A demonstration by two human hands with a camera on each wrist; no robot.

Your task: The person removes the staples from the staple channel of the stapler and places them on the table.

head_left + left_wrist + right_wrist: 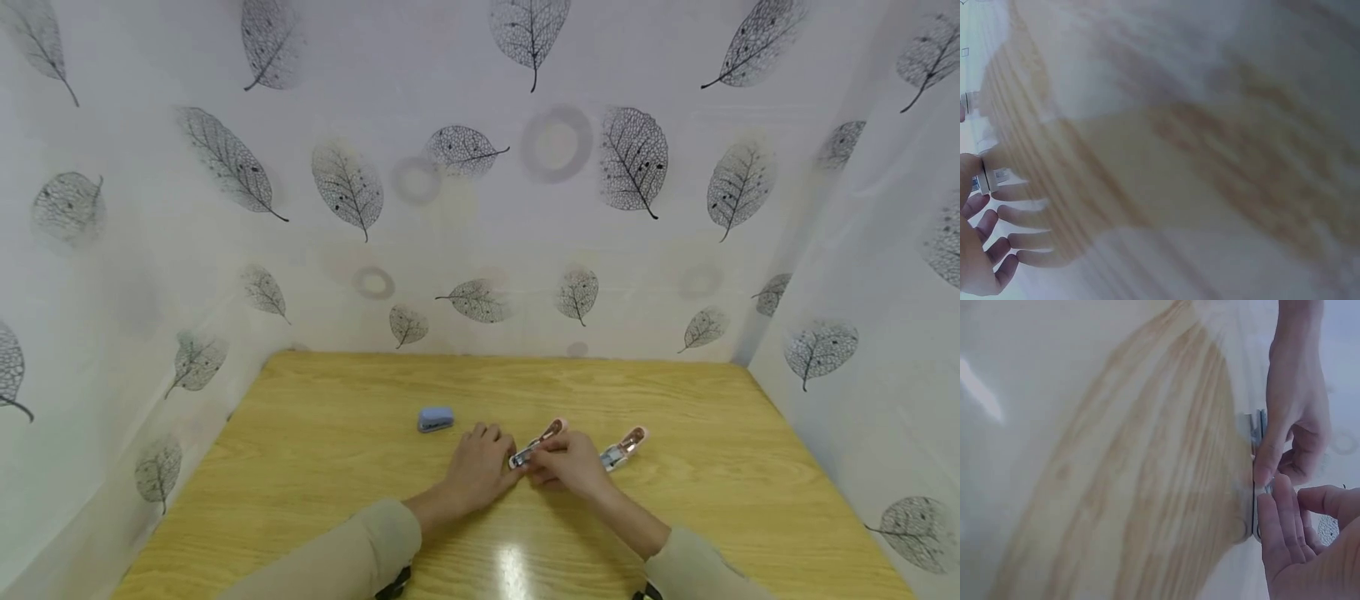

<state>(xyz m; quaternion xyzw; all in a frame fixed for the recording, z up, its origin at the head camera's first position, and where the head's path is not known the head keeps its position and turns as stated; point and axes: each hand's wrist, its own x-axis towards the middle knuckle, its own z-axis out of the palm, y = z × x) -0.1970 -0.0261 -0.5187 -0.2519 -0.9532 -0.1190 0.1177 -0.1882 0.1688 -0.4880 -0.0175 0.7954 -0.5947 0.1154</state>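
Observation:
A slim clear device [556, 427], silvery in the middle with a rounded copper-coloured end, points away to the right just above the table. My left hand [480, 471] holds its near end between thumb and index finger, the other fingers spread toward the tabletop. From the right, my right hand [573, 467] grips the device along its middle, fingers bent over it and hiding part of it. Seen from the right wrist, the left thumb [1264, 467] presses at the device beside the right fingers [1275, 531].
A second device [624, 448] of the same kind lies just right of the right hand. Beyond the left hand stands a small blue stapler [436, 418]. The wooden table [337, 392] meets leaf-printed walls [480, 233] at the back and sides.

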